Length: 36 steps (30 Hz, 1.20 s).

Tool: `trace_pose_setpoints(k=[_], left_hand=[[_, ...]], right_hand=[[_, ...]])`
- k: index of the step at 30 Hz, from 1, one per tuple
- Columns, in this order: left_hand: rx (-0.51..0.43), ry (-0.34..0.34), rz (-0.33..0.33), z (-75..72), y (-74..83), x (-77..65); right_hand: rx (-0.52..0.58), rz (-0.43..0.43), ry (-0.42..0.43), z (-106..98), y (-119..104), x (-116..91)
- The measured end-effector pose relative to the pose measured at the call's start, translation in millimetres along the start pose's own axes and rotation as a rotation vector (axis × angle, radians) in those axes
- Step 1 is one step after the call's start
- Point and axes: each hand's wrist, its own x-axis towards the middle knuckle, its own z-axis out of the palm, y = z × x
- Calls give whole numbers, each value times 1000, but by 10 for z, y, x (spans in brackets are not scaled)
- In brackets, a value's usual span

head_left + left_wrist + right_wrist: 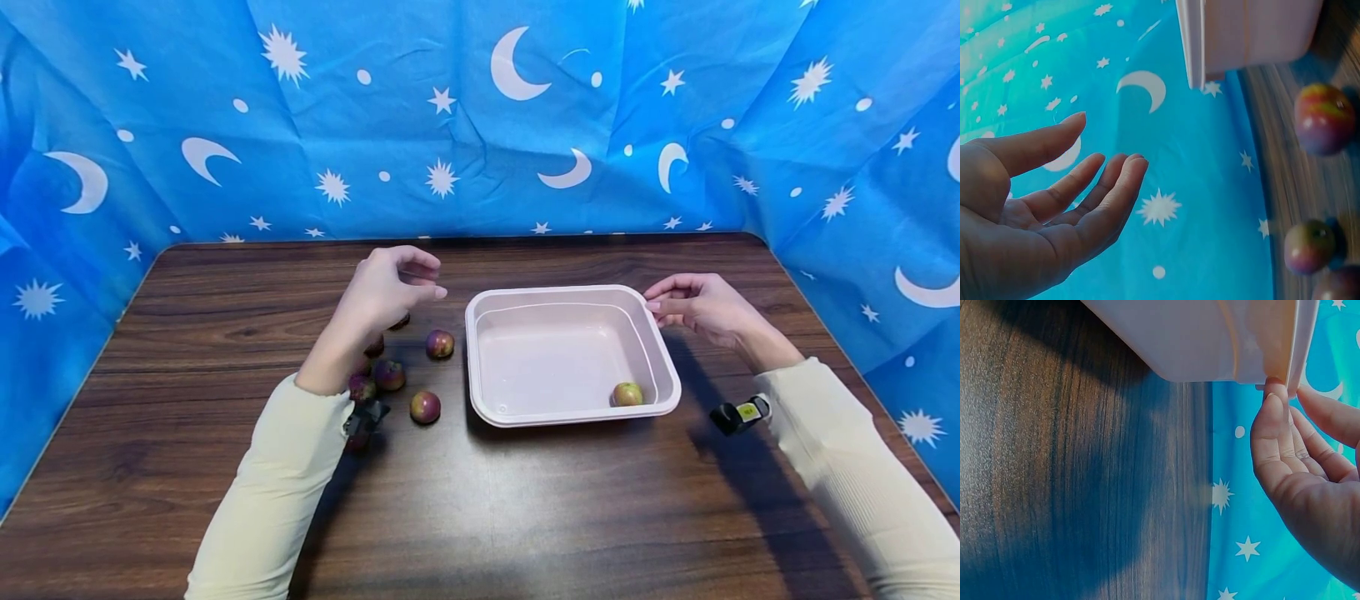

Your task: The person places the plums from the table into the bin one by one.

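Note:
My left hand point(386, 287) hovers over the table left of a pale plastic tub point(555, 367). Its fingers are loosely bent, and in the left wrist view nothing lies between thumb and fingers. My right hand point(708, 310) pinches the tub's right rim near the far corner, thumb on one side and fingers on the other, as the right wrist view shows. One greenish small apple point(627, 394) lies inside the tub at its near right corner. Several reddish small apples point(425, 407) sit on the table below and beside my left forearm, some partly hidden by it.
The dark wood-grain table point(570, 508) ends at a blue cloth point(465, 125) with moons and stars, which hangs behind it and along both sides. Black camera mounts point(738, 414) sit at both wrists. One reddish apple point(440, 344) lies close to the tub's left wall.

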Motion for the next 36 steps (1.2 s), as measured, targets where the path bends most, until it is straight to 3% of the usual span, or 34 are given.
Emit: trace_pose_setpoints(k=[17, 36], left_hand=[[92, 60, -33, -329, -345, -124], [136, 41, -79, -501, -707, -241]], right_hand=[[23, -11, -18, 5, -8, -3], [-5, 4, -9, -3, -9, -9]])
